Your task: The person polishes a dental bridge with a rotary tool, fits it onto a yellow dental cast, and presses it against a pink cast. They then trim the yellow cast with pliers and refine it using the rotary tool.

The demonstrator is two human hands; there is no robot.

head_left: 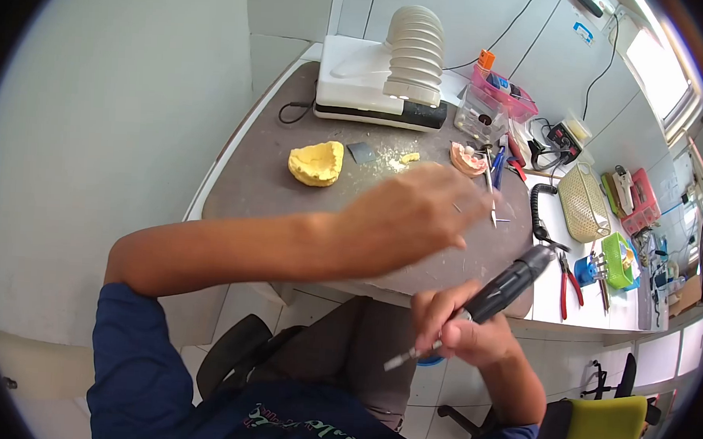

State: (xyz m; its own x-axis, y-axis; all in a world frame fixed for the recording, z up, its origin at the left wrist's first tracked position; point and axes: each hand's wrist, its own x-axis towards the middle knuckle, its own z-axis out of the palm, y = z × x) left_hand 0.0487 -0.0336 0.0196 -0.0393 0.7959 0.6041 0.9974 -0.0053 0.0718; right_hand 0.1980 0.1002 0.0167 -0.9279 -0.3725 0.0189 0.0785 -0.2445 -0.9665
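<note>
My right hand (477,333) is wrapped round a black micromotor handpiece (511,287), its silver end slanting down to the left over my lap. My left hand (415,215) reaches across the table, blurred by motion, with the fingers stretched to the right and the thumb apart. Close to its fingertips are a thin metal hand tool (493,215) and a small bur (503,220). Behind the hand sits a pink dental model with teeth (468,160). A yellow plaster dental cast (316,164) lies to the left, and a small yellow piece (410,156) rests among crumbs.
A white dust extractor with a ribbed hose (415,52) stands at the back. Right of it are a clear box (481,115) and a pink basket (517,101). Red-handled pliers (568,286), a cream basket (583,204) and a blue bur holder (586,271) occupy the right side.
</note>
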